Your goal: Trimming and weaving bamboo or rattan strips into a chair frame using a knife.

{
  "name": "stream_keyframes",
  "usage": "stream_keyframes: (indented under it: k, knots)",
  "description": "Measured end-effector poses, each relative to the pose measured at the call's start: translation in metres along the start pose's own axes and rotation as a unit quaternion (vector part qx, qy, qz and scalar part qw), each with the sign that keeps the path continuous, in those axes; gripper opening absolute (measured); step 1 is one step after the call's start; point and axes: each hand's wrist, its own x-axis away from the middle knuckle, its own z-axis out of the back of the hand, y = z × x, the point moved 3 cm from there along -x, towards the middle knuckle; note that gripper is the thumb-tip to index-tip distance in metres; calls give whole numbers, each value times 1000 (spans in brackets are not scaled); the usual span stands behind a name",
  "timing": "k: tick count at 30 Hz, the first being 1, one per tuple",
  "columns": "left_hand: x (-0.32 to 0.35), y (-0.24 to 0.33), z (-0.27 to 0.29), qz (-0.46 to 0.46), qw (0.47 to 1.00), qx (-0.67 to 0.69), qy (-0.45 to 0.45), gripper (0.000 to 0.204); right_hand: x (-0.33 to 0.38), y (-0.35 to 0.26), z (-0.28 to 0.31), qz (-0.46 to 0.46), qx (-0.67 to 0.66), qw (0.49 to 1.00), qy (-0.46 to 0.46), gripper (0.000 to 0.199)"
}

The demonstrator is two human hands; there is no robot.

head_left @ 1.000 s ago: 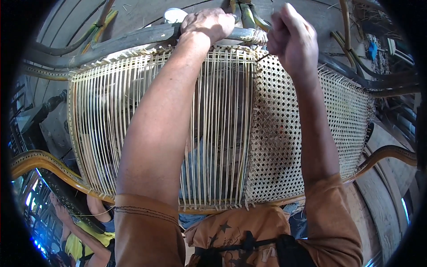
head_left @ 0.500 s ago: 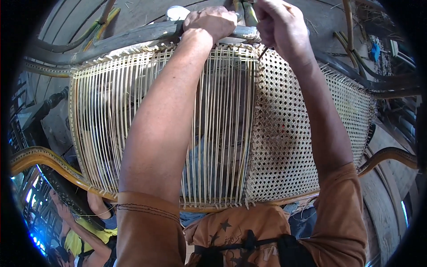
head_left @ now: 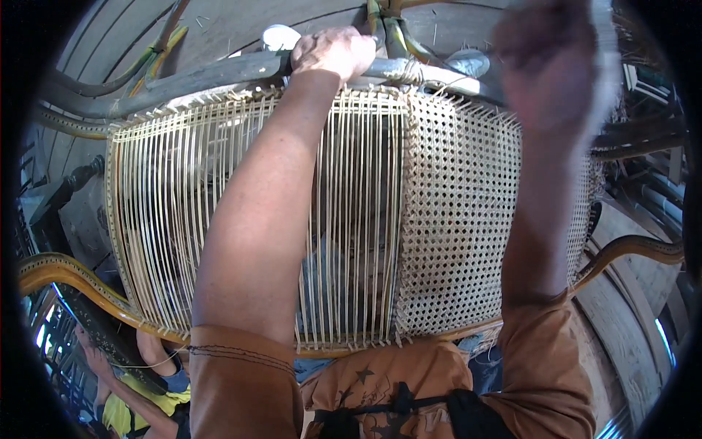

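A rattan seat panel lies across the front of me, in a curved wood frame (head_left: pixel 157 331). Its left part has pale parallel cane strands (head_left: pixel 168 219); the right part is woven cane mesh (head_left: pixel 461 219) with small holes. At the far edge my left hand (head_left: pixel 335 53) is closed over a thick grey pole (head_left: pixel 248 69), and its fingertips are hidden. My right hand (head_left: pixel 548 66) is raised at the upper right, beyond the mesh's far edge. Motion smears it, so its fingers and anything in them cannot be made out.
Curved rattan legs (head_left: pixel 395 29) stand beyond the pole. A white round thing (head_left: pixel 281 36) lies behind the pole. At the lower left another person's arm (head_left: pixel 121 380) shows beside yellow cloth (head_left: pixel 157 402). Wooden boards (head_left: pixel 625 329) lie at the right.
My right hand has swung right, away from the mesh's far left corner near my left hand. My left hand stays at the pole. The whole view has shifted slightly.
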Motion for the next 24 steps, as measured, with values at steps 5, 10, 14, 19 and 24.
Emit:
stream_keyframes:
  k: [5, 10, 14, 19, 24]
  knots:
    - [-12, -4, -7, -4, 1000, -10, 10, 46, 58, 54, 1, -237, -55, 963, 115, 43]
    - [-12, -2, -10, -18, 999, -23, 18, 46, 62, 64, 6, -231, -27, 964, 128, 39]
    - [-12, -4, -8, -12, 1000, -25, 8, 46, 62, 66, 0, -259, -35, 960, 105, 39]
    - [-15, 0, -8, -6, 999, -27, -31, 46, 85, 36, -26, -134, 235, 960, -77, 37]
    - [-9, -3, -7, -14, 1000, 6, -8, 45, 76, 45, 12, -140, 16, 990, 18, 39]
